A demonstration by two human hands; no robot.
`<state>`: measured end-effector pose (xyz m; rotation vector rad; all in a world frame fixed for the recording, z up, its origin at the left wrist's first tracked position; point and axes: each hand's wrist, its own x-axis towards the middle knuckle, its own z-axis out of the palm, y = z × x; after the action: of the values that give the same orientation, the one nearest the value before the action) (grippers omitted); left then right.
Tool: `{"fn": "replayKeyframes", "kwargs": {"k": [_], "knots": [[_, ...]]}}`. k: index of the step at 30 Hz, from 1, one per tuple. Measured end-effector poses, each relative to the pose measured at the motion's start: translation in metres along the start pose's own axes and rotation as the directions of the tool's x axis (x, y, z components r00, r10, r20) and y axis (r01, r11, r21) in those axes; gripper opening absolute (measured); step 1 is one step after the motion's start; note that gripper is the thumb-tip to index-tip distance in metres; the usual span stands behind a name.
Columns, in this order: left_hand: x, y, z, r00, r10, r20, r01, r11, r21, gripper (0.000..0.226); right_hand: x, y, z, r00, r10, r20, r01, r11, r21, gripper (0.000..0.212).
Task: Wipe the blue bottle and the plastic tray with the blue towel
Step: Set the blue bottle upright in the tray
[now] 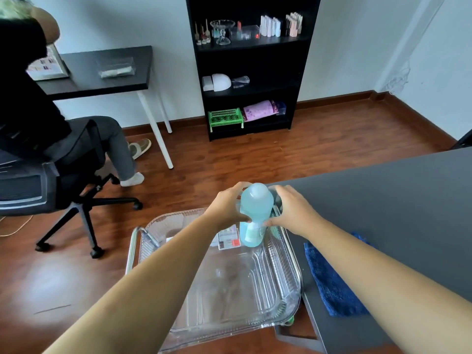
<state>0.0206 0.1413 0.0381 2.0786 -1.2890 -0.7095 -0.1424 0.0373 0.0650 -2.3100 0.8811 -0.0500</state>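
Observation:
The blue bottle (pixel 255 213), pale translucent blue with a white label, stands upright at the far end of the clear plastic tray (pixel 278 282). My left hand (pixel 228 206) wraps its left side and my right hand (pixel 293 210) wraps its right side. The tray is ribbed and transparent and sits on a metal-framed cart beside the dark table. The blue towel (pixel 332 282) lies flat on the dark table's near left edge, under my right forearm, with neither hand on it.
The dark grey table (pixel 398 200) fills the right. A small box with a red label (pixel 228 240) lies in the tray by the bottle. A person sits on an office chair (pixel 51 195) at left. A black shelf unit (pixel 250 72) stands at the back wall.

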Motion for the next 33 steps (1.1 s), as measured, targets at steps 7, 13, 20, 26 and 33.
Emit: {"fn": "replayKeyframes", "kwargs": {"k": [7,13,20,26,33], "knots": [[-0.011,0.002,0.016,0.979,-0.152,-0.134,0.143,0.987,-0.073,0.076,0.016,0.001,-0.006,0.992,-0.025,0.127,0.025,1.0,0.002,0.089],[-0.005,0.005,0.009,0.992,-0.125,-0.032,0.121,0.985,-0.125,0.074,0.015,0.007,0.002,1.0,-0.02,0.005,0.02,0.996,0.091,0.071],[-0.006,0.005,0.008,0.99,-0.136,-0.031,0.131,0.984,-0.119,0.078,0.013,0.009,0.007,1.0,-0.002,-0.007,0.003,0.987,0.16,0.071],[-0.011,0.003,0.012,0.983,-0.159,-0.087,0.15,0.983,-0.102,0.075,0.012,0.008,0.006,1.0,-0.021,0.002,0.021,0.986,0.165,0.072],[-0.017,0.006,0.007,0.979,-0.196,-0.061,0.194,0.98,-0.041,0.088,0.006,0.01,0.009,1.0,0.0,0.017,-0.001,0.996,0.094,0.097]]}}
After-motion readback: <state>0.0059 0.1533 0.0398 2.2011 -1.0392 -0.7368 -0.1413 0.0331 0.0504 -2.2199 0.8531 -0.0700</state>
